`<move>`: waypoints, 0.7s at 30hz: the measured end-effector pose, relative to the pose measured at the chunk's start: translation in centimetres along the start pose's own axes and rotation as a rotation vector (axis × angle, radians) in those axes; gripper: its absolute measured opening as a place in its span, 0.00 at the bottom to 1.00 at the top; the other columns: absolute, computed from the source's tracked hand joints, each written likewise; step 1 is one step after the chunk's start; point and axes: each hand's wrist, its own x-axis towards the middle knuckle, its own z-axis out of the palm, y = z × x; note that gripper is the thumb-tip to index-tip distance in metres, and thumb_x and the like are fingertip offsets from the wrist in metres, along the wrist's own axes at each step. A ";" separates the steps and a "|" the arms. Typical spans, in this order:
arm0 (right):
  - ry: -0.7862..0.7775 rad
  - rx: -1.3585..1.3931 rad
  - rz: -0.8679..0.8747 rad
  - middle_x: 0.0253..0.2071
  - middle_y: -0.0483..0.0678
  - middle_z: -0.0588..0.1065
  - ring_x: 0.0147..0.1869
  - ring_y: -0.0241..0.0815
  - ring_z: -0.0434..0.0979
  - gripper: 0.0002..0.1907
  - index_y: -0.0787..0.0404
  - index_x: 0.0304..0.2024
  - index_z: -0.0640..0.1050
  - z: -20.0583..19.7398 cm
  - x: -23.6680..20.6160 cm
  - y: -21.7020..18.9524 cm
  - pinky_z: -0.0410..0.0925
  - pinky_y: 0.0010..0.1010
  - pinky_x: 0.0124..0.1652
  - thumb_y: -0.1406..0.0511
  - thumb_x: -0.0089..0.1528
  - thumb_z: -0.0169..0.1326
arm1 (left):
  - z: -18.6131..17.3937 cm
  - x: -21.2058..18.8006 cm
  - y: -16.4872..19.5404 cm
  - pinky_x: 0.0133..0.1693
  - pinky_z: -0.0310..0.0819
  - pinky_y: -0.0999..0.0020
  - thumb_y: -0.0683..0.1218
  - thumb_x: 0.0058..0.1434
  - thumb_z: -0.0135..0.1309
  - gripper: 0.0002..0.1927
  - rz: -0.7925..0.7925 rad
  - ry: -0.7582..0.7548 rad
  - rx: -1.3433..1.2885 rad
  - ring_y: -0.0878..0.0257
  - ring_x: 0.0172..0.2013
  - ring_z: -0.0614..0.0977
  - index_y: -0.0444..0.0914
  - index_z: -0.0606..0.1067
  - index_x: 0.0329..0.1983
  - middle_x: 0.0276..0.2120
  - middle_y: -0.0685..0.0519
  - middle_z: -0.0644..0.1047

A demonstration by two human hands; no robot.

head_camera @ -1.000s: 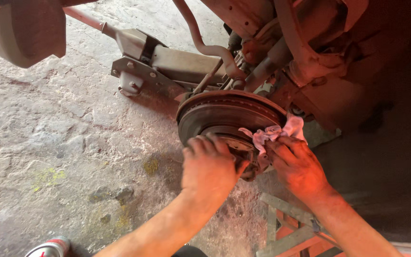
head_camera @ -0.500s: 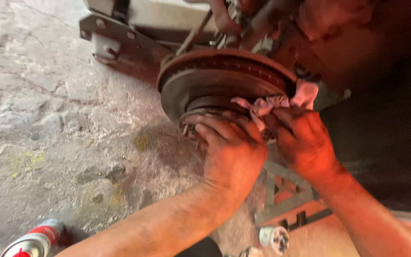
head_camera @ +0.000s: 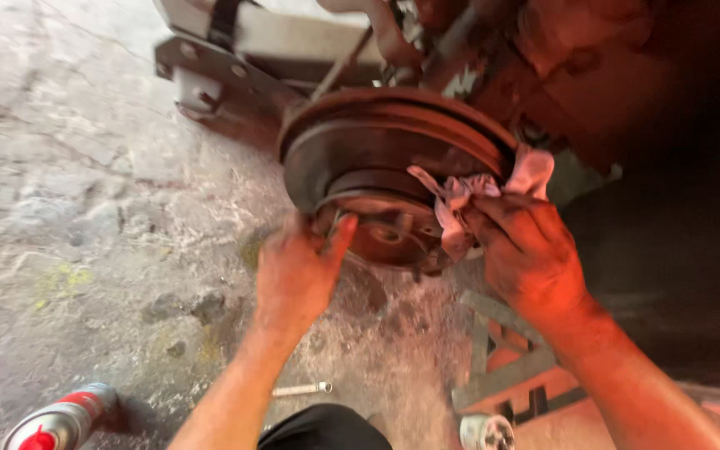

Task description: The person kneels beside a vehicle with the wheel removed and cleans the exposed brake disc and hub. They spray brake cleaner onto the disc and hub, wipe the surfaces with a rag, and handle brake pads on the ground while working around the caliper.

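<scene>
Right hand (head_camera: 531, 254) clenched on pink rag (head_camera: 460, 196), pressing it against rusty brake disc (head_camera: 377, 146) on hub above concrete floor (head_camera: 68, 192). Left hand (head_camera: 297, 271) released, fingertips touching hub's lower edge. Spray can (head_camera: 60, 421) at floor's bottom-left corner.

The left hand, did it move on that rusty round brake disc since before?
Yes. The left hand slid off the hub face to the lower left edge of the brake disc, while the right hand stays pressing the rag.

Left hand (head_camera: 297, 271) rested fingers (head_camera: 339, 233) on the lower hub edge of rusty brake disc (head_camera: 393, 167). Right hand (head_camera: 527, 250) pressed pink rag (head_camera: 460, 196) against the disc's right side. Spray can (head_camera: 60, 421) lay on concrete floor (head_camera: 68, 208).
</scene>
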 end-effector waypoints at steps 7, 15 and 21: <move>0.005 0.031 -0.048 0.53 0.50 0.76 0.55 0.51 0.76 0.24 0.66 0.49 0.80 -0.7 1.0 -0.5 0.70 0.42 0.55 0.76 0.49 0.56 | 2.5 -5.0 -2.4 0.38 0.78 0.54 0.62 0.64 0.55 0.31 -0.477 -0.575 -0.477 0.48 0.39 0.82 0.31 0.73 0.54 0.37 0.42 0.81; 0.010 0.025 -0.018 0.54 0.51 0.76 0.54 0.52 0.75 0.24 0.67 0.48 0.80 0.2 1.2 -0.7 0.70 0.43 0.53 0.76 0.48 0.56 | -4.8 -0.6 5.4 0.44 0.77 0.50 0.71 0.57 0.53 0.49 0.182 0.001 0.369 0.40 0.47 0.79 0.20 0.68 0.57 0.45 0.33 0.78; 0.006 0.054 -0.021 0.54 0.51 0.76 0.54 0.52 0.75 0.23 0.67 0.49 0.80 -0.2 1.4 -0.7 0.70 0.43 0.54 0.75 0.49 0.56 | -3.8 2.2 8.6 0.39 0.77 0.47 0.68 0.55 0.52 0.42 0.237 -0.079 0.621 0.38 0.43 0.79 0.24 0.73 0.50 0.43 0.35 0.79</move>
